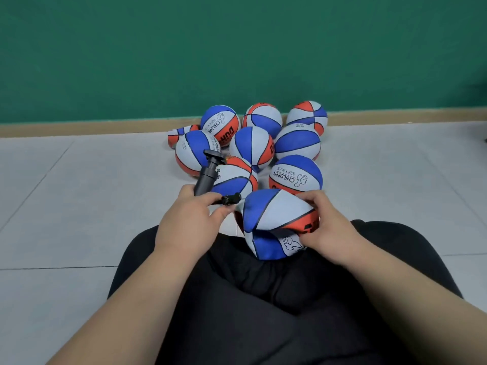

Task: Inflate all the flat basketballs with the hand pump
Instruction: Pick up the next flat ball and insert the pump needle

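A flat, creased blue, white and orange basketball (274,219) rests on my lap, folded in at its middle. My right hand (324,222) grips its right side. My left hand (189,219) holds the black hand pump (207,175), whose T-handle points up and away from me. The pump's black nozzle end (231,199) sticks out past my fingers, just left of the flat ball and apart from it. Several round basketballs of the same colours (251,148) lie in a cluster on the floor in front of me.
My legs in black trousers (263,299) fill the lower middle of the view. The floor is pale tile (79,193). A green wall (237,48) with a tan skirting board (79,127) stands behind the cluster of balls.
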